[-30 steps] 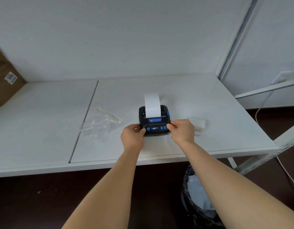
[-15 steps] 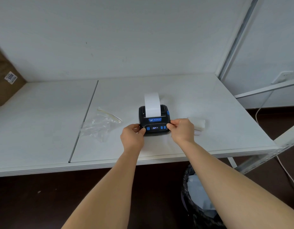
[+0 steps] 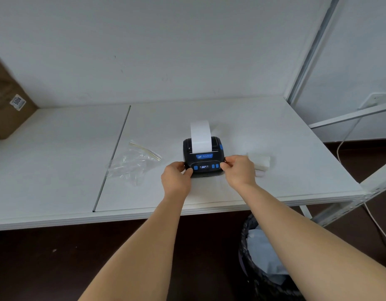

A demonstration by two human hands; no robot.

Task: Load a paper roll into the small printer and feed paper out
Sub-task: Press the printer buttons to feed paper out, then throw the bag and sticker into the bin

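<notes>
A small black printer [image 3: 204, 159] with blue buttons and a lit display sits on the white table [image 3: 231, 127], lid closed. A white paper strip [image 3: 200, 136] stands up out of its top slot. My left hand [image 3: 175, 178] pinches the printer's front left corner, thumb by a blue button. My right hand [image 3: 238, 170] grips the front right corner. The roll inside is hidden.
A crumpled clear plastic bag [image 3: 134, 162] lies left of the printer. White paper pieces [image 3: 260, 161] lie to its right. A cardboard box [image 3: 7, 105] stands at the far left. A bin [image 3: 266, 257] with a black liner stands under the table edge. A metal rack frame [image 3: 313, 51] rises at right.
Nothing has visibly moved; both hands stay on the printer's front corners and the paper strip looks the same length.
</notes>
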